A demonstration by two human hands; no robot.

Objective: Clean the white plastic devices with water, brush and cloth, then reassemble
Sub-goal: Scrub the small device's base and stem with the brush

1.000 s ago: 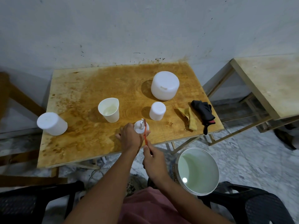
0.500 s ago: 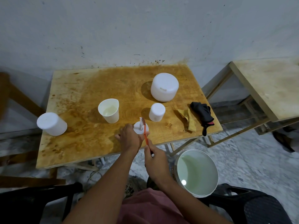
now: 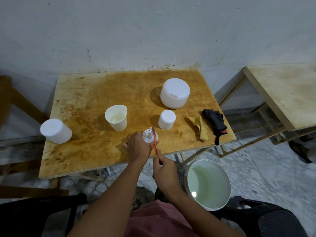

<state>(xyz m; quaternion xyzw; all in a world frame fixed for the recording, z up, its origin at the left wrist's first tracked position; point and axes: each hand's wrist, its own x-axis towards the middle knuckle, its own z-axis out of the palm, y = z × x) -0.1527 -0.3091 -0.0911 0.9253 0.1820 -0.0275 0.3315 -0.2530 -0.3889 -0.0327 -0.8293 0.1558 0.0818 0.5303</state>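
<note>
A stained wooden table (image 3: 85, 93) fills the middle of the frame, with white device pieces spread apart on it. At the left edge a white cylinder (image 3: 55, 131) lies tilted. To its right, a white cup (image 3: 116, 118) stands upright holding pale liquid.

Near the table's front edge, lower centre, the left hand (image 3: 137, 147) reaches forward, fingers curled around a small white part (image 3: 149, 136). The right hand (image 3: 165, 170), just below it, pinches the handle of an orange brush (image 3: 154, 144), whose head rests against that part.

Further right, a small white cap (image 3: 167, 119) stands upright, with a large white housing (image 3: 175, 93) behind it. A yellow cloth (image 3: 199, 127) and a black cloth (image 3: 215, 124) lie side by side at the table's right edge. A bucket (image 3: 187, 180) of water sits on the floor, lower right.

The job appears to be at the scrubbing stage. Wiping with cloth and reassembly seem not yet done, since every piece lies separate.
</note>
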